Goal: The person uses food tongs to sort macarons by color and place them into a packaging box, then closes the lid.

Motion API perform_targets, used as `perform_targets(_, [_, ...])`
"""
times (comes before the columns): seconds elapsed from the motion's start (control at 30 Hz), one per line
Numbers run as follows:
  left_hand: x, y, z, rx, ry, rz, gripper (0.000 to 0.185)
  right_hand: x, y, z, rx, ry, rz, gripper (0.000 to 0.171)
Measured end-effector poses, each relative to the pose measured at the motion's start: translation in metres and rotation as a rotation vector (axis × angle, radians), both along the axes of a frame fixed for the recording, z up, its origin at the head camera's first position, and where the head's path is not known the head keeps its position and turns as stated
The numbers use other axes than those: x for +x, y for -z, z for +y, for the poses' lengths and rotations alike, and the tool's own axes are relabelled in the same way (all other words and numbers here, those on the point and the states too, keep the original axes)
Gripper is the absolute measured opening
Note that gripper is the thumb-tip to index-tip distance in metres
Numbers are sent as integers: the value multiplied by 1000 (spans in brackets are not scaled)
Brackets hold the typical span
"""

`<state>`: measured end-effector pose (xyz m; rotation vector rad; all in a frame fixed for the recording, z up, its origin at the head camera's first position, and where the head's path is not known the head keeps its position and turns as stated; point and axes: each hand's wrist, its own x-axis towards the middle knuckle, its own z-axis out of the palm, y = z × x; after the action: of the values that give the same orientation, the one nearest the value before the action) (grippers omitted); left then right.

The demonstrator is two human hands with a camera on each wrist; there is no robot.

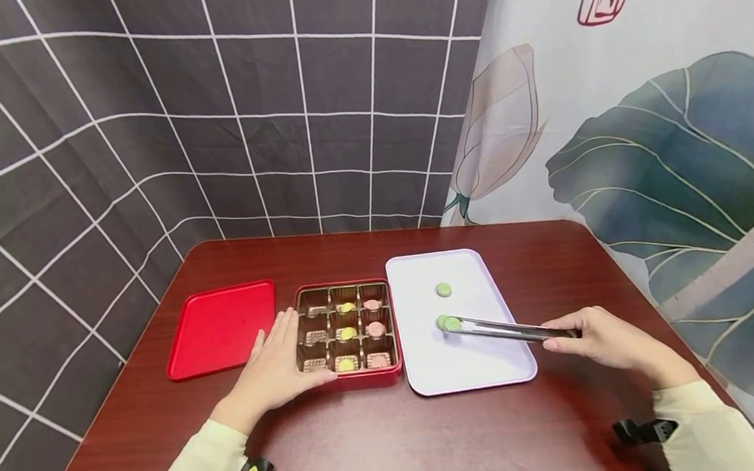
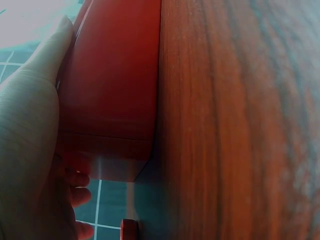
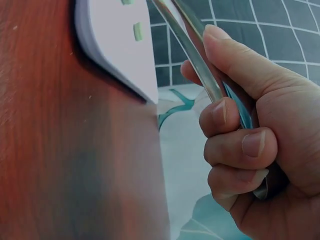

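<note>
In the head view, my right hand (image 1: pixel 590 334) grips metal tongs (image 1: pixel 502 329) whose tips reach over the white tray. Two green macarons (image 1: pixel 452 324) lie close together right at the tips; another green macaron (image 1: pixel 443 289) sits farther back. My left hand (image 1: pixel 271 370) rests against the left front corner of a red box (image 1: pixel 367 380), fingers straight along its left side, thumb along the front rim. Its gold insert has yellow macarons (image 1: pixel 347 333) down the middle column and pink macarons (image 1: pixel 375 329) down the right one; the left column shows bare compartments. Curled fingers wrap the tongs in the right wrist view.
The white tray (image 1: pixel 478 371) lies just right of the box. On the far left is a flat red lid (image 1: pixel 222 330), beside the left hand. All stand on a reddish-brown wooden table (image 1: pixel 391 439), with a dark grid curtain (image 1: pixel 272 141) hanging behind.
</note>
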<state>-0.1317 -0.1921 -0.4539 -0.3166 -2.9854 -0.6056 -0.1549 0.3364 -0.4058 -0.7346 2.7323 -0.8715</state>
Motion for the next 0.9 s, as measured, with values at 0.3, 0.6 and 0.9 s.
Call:
perform_targets(0.3, [1, 1, 0, -16, 1, -2, 127, -12, -6, -20, -22, -27, -15, 32])
perform_targets(0.6, [2, 2, 0, 4, -5, -18, 125, -31, -13, -49, -50, -46, -30, 34])
perform_targets(0.9, [1, 3, -1, -4, 0, 5, 126, -50, -24, -78, -42, -86, -2, 37])
